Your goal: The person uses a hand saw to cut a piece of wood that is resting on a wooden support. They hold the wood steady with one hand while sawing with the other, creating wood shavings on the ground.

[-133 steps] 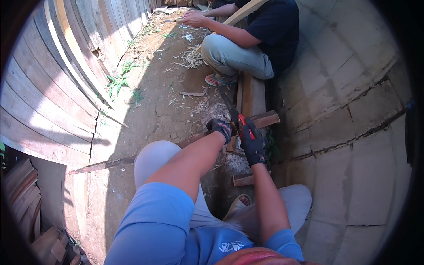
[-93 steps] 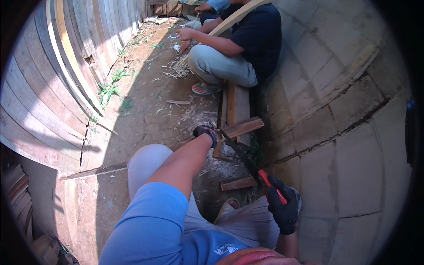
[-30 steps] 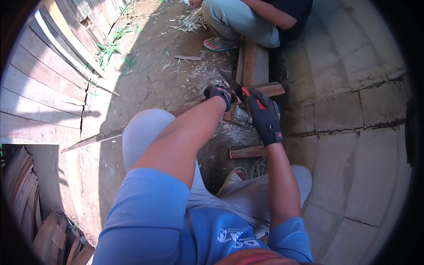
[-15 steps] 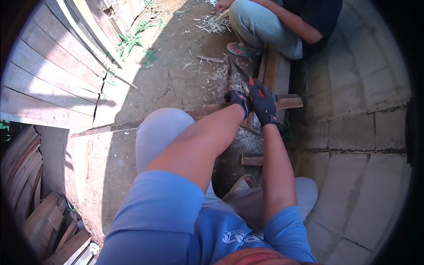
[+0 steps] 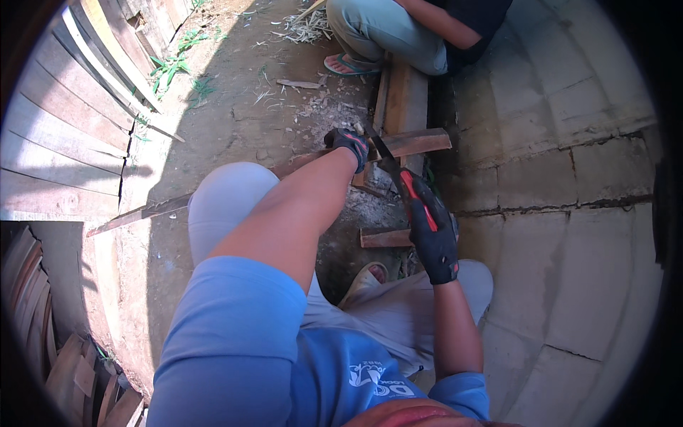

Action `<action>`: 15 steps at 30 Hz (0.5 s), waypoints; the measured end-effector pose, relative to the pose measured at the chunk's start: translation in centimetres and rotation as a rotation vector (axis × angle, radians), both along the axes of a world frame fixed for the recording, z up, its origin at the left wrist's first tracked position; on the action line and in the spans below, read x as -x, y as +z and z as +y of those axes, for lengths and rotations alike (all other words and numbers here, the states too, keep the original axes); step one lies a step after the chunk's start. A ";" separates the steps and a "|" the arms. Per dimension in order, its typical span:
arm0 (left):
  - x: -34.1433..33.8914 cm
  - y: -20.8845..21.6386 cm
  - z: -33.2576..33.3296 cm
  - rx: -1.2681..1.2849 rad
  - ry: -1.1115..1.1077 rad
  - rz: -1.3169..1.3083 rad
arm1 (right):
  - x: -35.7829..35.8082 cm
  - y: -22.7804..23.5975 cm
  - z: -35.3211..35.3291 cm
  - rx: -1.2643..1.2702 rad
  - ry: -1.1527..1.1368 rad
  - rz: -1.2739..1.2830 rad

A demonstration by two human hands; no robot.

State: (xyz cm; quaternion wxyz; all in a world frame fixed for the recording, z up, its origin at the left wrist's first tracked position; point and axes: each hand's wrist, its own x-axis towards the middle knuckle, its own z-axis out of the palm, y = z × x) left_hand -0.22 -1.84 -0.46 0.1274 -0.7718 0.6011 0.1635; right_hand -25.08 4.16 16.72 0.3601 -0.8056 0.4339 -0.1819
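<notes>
My right hand [image 5: 432, 231], in a black glove with red trim, is closed around the red-and-black handle of a hand saw [image 5: 380, 147]. Its narrow dark blade points up and left, its tip close to my left hand [image 5: 347, 146]. That hand, gloved alike, is closed just above a wooden beam [image 5: 420, 142] lying crosswise on the ground. A small pale end [image 5: 358, 128] shows by its fingers, but what it grips is mostly hidden. Pale dust and chips [image 5: 320, 117] lie around the beam.
Another person [image 5: 384, 32] squats ahead beside a heap of thin shavings [image 5: 306, 28]. Long planks [image 5: 405, 92] run toward that person along a block wall [image 5: 541, 178]. A short wood piece [image 5: 384, 237] lies near my foot. Boards [image 5: 64, 114] line the left.
My right hand has drawn the saw back toward me and down, away from my left hand. The left hand stays by the beam. The whole view has shifted slightly.
</notes>
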 end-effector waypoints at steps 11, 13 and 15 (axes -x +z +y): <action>2.1 1.2 1.2 0.040 0.022 -0.138 | 7.2 9.4 8.4 -0.041 -0.106 0.131; 1.9 1.1 1.2 0.053 0.024 -0.118 | 7.1 9.1 8.5 -0.027 -0.105 0.117; 1.7 0.7 1.2 0.064 0.028 -0.117 | 6.3 8.9 8.1 -0.035 -0.123 0.106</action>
